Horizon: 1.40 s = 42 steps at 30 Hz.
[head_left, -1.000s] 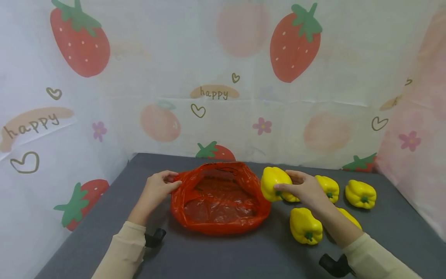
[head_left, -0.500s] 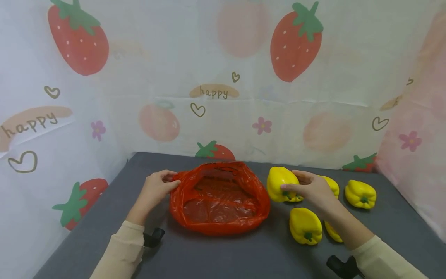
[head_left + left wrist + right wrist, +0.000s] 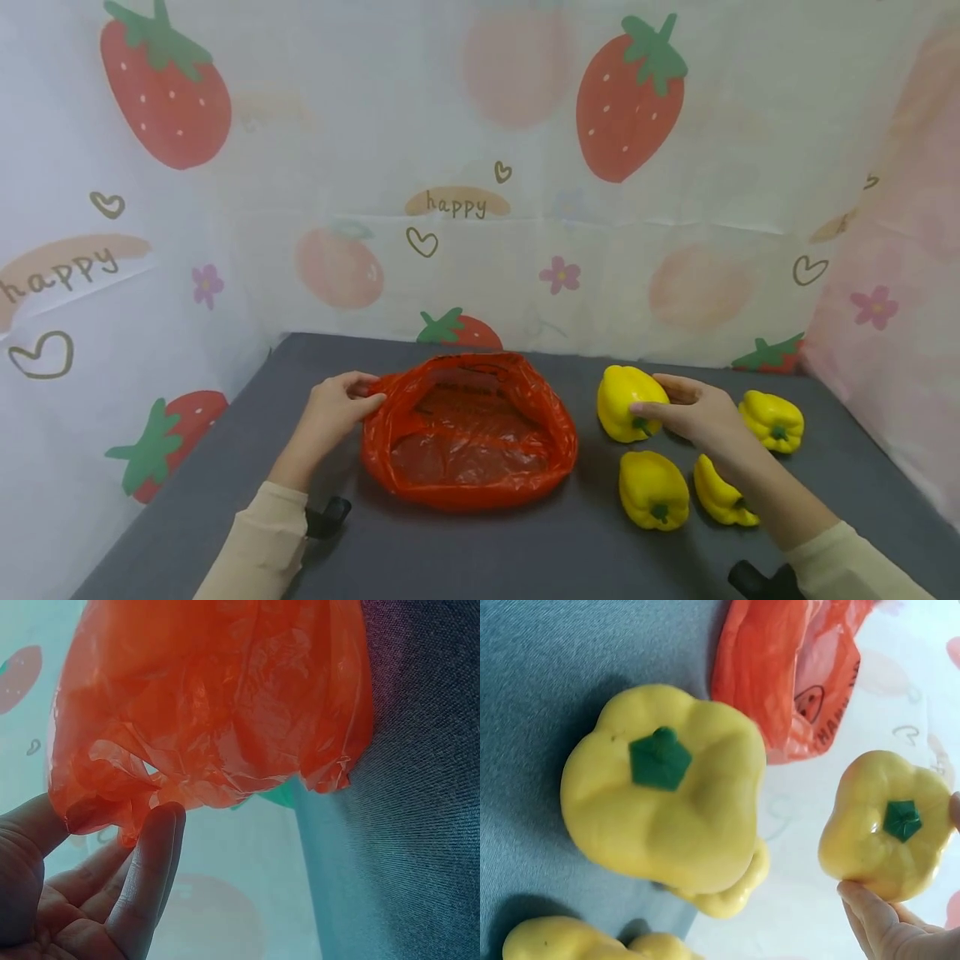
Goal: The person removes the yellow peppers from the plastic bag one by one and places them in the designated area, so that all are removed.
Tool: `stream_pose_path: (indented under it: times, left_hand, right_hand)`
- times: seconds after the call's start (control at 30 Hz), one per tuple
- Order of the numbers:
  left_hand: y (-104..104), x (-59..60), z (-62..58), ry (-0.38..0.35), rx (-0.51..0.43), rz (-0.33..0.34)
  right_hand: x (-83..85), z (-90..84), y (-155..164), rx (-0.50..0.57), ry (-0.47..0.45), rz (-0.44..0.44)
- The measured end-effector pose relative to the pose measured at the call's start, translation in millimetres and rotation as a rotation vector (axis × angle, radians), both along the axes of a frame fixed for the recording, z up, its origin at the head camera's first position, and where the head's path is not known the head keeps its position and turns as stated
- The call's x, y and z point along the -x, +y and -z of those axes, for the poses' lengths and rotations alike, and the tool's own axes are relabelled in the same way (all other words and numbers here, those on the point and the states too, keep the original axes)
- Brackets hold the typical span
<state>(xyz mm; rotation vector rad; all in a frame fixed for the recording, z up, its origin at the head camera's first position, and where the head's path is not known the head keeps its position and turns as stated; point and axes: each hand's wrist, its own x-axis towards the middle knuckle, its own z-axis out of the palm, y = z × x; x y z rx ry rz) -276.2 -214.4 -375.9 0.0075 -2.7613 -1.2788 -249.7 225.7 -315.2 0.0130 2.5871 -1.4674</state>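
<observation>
A red plastic bag (image 3: 468, 496) stands on the dark grey table with its mouth spread wide. At the bag's left rim, my left hand (image 3: 335, 417) pinches the plastic between thumb and fingers; the left wrist view shows the crumpled bag corner (image 3: 112, 810) there. To the right of the bag, my right hand (image 3: 693, 412) holds a yellow bell pepper (image 3: 626, 400), thumb on the near side. The right wrist view shows this held pepper (image 3: 877, 832) with its green stem towards the camera, and my right fingertips (image 3: 866, 900) against its side.
Near the right hand lie more yellow bell peppers: one at the front (image 3: 652, 492), one partly under the forearm (image 3: 720, 496) and one farther right (image 3: 772, 421). A printed white cloth (image 3: 480, 275) backs the table, with cloth sides left and right.
My right hand has moved right, away from the bag, with the yellow bell pepper in it, and now covers a pepper seen behind it earlier. My left hand stays at the bag's rim.
</observation>
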Motion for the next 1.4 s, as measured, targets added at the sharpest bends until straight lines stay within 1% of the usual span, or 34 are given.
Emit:
stream_pose_path:
  times: [0.3,0.57,0.77,1.0,1.07,1.23,1.4]
  left_hand:
    - [-1,0.8,-0.3,-0.001,-0.006,-0.022]
    - [-1,0.6,-2.0,-0.003,0.003,-0.016]
    - [-2,1.6,0.9,-0.011,-0.008,-0.010]
    - [-2,2.0,3.3,-0.004,-0.002,-0.013]
    - [-2,2.2,3.4,-0.004,0.002,-0.016]
    - [-2,2.7,3.1,0.008,0.009,-0.019]
    - [-1,1.8,2.6,0.006,0.013,-0.021]
  right_hand:
    - [-1.9,-1.3,16,-0.024,0.033,-0.025]
    - [-1.7,-3.5,29,-0.018,0.009,-0.039]
    - [-0.9,-1.9,36,-0.035,0.001,-0.038]
    - [0.2,-0.1,47,-0.006,-0.002,-0.049]
    - [-0.3,0.8,51,-0.017,0.011,-0.043]
    - [-2.0,3.5,61,-0.091,0.027,-0.007]
    - [-1.2,3.9,70,-0.105,0.029,0.000]
